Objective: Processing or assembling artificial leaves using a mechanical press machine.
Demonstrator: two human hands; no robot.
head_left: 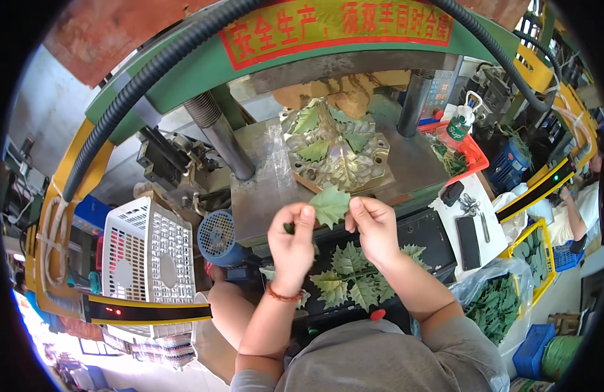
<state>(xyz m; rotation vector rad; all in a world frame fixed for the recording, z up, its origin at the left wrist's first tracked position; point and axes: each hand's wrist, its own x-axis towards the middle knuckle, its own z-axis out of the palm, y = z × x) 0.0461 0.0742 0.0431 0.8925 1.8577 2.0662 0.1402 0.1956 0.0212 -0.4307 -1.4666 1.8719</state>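
Jagged green artificial leaf, pinched by the left hand and right hand, isn't yet on the brassy metal mould beyond them, where similar leaves already lie.

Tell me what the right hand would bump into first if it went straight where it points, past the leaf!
Past the green leaf, the right hand would probably meet the metal mould first, though the hand's height above it is unclear.
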